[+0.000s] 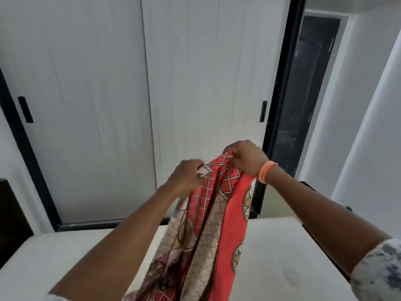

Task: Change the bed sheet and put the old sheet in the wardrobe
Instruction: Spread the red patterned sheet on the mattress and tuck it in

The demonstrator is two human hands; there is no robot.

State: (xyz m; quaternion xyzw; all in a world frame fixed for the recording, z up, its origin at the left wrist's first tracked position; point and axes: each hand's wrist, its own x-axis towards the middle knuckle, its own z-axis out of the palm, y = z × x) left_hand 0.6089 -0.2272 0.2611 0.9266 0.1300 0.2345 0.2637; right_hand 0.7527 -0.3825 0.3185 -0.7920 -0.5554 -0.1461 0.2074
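Sheet first: red patterned fabric bed sheet [219, 213] with beige lattice bands and round medallions, bunched lengthwise, held up over the bare white mattress [282, 257], lower end dropping out of view at the bottom edge. Behind it, large white wardrobe [108, 83] with 2 sliding doors in a black frame, both closed, 1 black recessed handle per door: left handle [25, 109], right handle [263, 111]. Right of the wardrobe, dark doorway [303, 94] set in white wall. Dark wooden headboard [10, 213] at left edge. Left hand [184, 179] pinches a pale corner of the sheet's top edge, fingers curled, slightly motion-blurred. Right hand [245, 158] grips the red top edge just beside it, fingers curled over the fabric. Orange wristband [267, 171] on right wrist.
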